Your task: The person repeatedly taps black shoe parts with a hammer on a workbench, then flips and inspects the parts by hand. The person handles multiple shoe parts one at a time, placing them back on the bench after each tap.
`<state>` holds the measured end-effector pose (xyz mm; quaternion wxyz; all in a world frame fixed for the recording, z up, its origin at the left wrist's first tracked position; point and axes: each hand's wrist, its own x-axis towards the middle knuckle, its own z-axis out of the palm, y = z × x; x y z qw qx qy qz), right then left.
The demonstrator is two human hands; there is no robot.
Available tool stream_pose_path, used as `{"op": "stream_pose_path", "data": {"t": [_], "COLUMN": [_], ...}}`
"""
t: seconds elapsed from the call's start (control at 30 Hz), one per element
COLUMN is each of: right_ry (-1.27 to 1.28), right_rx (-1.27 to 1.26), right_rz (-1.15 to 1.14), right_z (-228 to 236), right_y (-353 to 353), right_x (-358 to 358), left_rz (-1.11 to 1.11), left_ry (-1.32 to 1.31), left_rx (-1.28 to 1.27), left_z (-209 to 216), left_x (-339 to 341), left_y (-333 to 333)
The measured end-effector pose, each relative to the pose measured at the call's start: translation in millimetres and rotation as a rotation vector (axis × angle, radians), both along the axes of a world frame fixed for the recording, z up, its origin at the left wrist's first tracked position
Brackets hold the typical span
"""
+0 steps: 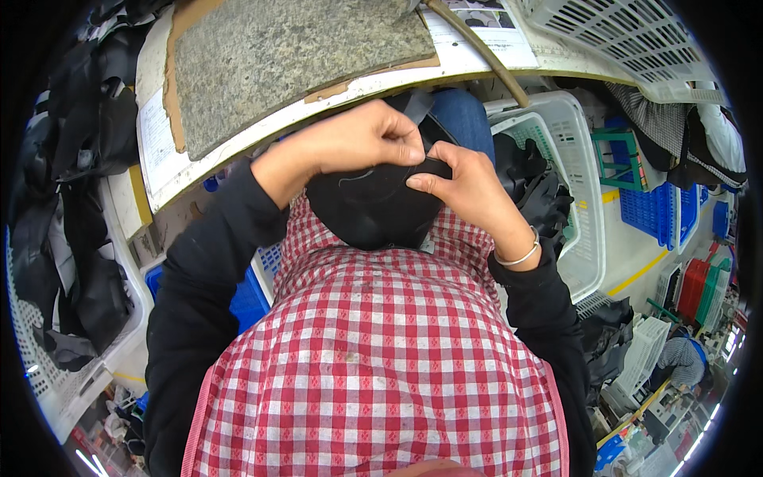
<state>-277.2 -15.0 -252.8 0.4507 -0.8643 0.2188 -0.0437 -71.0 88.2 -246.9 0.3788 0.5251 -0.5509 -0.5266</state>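
Observation:
A black leather piece [373,207], curved like a shoe upper, lies across my lap below the table edge. My right hand [473,187] grips its upper rim between thumb and fingers. Close beside it, my left hand [366,137] is closed in a pinch at the same rim; whatever is between its fingertips is too small to make out. A thin pale thread shows on the black surface under the left hand. The underside of the piece is hidden.
Ahead is a table with a speckled stone slab [294,63] and a wooden-handled tool [481,52]. White crates of black leather pieces stand left [131,278] and right [584,207]. A white basket [628,40] sits far right. Another person [679,362] is farther off.

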Motion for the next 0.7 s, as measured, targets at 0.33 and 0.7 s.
{"op": "stream_pose_path", "data": {"t": [0.33,0.7], "right_ry": [0.021,-0.110], "right_rx": [-0.091,-0.207], "right_rz": [0.005,-0.046], "right_z": [-1,-5], "right_y": [12,22], "right_x": [10,11], "left_rz": [-0.277,-0.041], "left_ry": [0.058,-0.150], "left_rx": [0.461,0.443], "left_z": [6,18], "left_x": [43,20], "left_y": [-33,-11]}}
